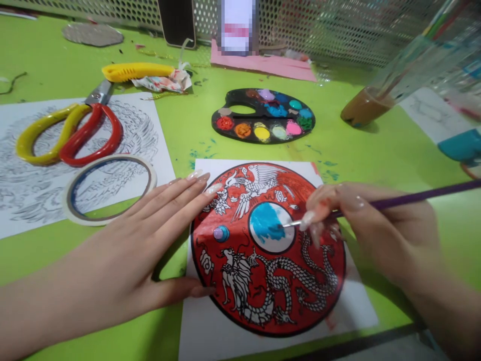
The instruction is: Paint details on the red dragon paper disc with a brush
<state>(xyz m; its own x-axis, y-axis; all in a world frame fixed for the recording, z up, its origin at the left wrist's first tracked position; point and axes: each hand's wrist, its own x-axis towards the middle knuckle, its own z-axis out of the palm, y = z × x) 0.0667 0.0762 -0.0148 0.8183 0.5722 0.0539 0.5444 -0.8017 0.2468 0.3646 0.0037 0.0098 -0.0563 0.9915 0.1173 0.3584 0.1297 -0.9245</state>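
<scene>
A round red-painted picture of a white dragon and phoenix lies on a white paper sheet, with a part-blue central circle. My right hand grips a purple-handled paintbrush, its tip touching the blue paint. My left hand rests flat and open, pressing the sheet, with fingertips on the disc's left edge. A black palette of colored paint blobs sits beyond the picture. Left of my left hand lie a roll of masking tape and red-and-yellow-handled scissors.
The green table also holds a line-drawing sheet, a yellow handle, and stained tissue. A clear cup of brown water stands at right near a teal object. Perforated metal mesh stands behind.
</scene>
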